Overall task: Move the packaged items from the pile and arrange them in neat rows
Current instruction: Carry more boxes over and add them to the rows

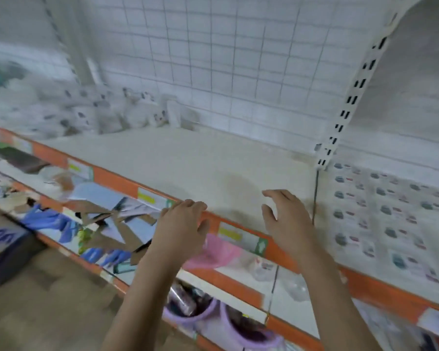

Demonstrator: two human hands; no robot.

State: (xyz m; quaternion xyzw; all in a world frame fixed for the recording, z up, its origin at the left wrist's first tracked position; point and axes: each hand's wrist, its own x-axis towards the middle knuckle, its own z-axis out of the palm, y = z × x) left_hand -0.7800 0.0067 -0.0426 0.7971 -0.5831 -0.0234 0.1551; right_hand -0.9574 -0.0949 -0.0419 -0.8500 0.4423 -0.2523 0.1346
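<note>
Left hand (181, 224) and right hand (285, 219) hover empty, fingers spread, over the shelf (188, 163) front edge; packaged items (86, 112) piled at shelf's back-left.

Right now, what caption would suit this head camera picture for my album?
Two empty hands, left hand and right hand, reach over a bare shelf; pile of packaged items waits at left.

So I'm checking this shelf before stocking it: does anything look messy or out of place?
Yes. The packages lie in a loose heap at the shelf's back left, not in rows. On the shelf below, cardboard pieces lie jumbled at angles. Both hands are empty.
</note>
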